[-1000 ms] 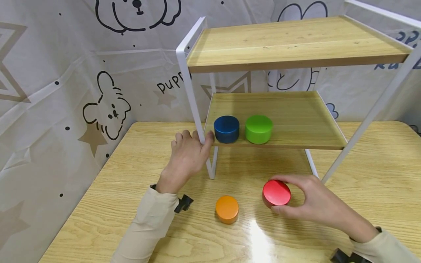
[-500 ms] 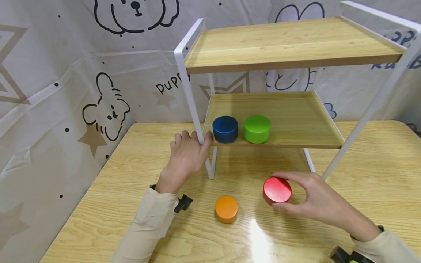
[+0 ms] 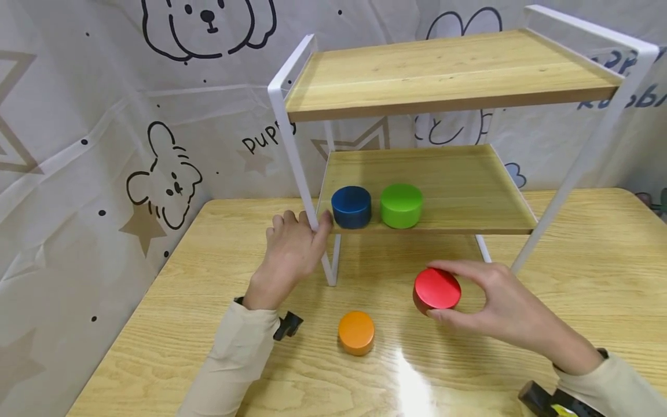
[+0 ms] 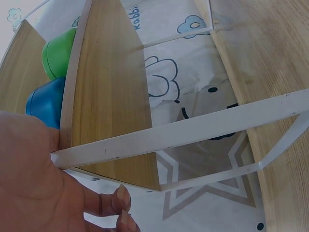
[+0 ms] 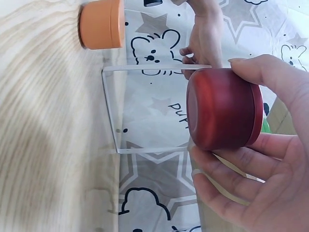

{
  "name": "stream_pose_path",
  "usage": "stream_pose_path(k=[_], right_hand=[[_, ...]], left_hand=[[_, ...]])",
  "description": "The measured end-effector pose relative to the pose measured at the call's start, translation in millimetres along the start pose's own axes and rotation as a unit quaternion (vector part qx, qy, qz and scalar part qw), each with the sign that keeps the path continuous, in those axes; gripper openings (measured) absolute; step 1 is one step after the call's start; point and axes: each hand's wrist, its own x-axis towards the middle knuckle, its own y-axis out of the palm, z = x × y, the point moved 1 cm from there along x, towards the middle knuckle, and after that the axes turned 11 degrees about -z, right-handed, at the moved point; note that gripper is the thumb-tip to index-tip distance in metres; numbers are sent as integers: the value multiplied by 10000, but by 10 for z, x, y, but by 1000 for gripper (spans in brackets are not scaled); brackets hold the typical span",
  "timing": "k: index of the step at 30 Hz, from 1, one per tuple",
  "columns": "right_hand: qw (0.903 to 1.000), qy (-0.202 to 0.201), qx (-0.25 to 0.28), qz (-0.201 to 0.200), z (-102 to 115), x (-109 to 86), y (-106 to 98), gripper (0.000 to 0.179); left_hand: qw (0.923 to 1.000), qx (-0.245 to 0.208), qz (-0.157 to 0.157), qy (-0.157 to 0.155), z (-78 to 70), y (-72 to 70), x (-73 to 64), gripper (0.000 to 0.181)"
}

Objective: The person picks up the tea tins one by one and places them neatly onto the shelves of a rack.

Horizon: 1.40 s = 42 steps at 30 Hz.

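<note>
My right hand [image 3: 502, 301] pinches a small red round tin [image 3: 438, 288] by its sides, thumb opposite the fingers. In the right wrist view the red tin [image 5: 217, 108] is clear of the table, its lid facing right. My left hand [image 3: 292, 246] grips the white front left post [image 3: 296, 156] of a two-tier shelf rack at the level of the lower board [image 3: 469, 179]. On that board, close to the left hand, a blue tin [image 3: 351, 207] and a green tin [image 3: 401, 206] stand side by side. An orange tin [image 3: 356, 332] stands on the table between the forearms.
The rack's upper wooden board [image 3: 448, 72] overhangs the lower one. Its right front post [image 3: 578, 168] slants down beyond the right hand. A printed cloth [image 3: 78, 231] hangs behind and left of the wooden table [image 3: 208, 260].
My right hand has lifted the red tin and carried it slightly toward the rack. The left hand keeps its grip on the post. The head view has shifted a little.
</note>
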Motion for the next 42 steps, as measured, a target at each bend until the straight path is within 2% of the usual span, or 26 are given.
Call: stream_pose_path(k=[13,23,35,42], right_hand=[[9993,-288,-86,-209,70,82,-45,57],[9992,13,-214,-336,134,157,-125,54],[9985,17,-233,-501,164,247,-201,55],[9975,-122,-289,-629,176,283,-229,57]], left_hand=[[10000,5,21,3,2,-9,-7,60],[10000,23,15,5,1,-13,-12,62],[10000,-2,19,20,11,-5,-17,61],[10000,-21,-4,48,11,2,-16,62]])
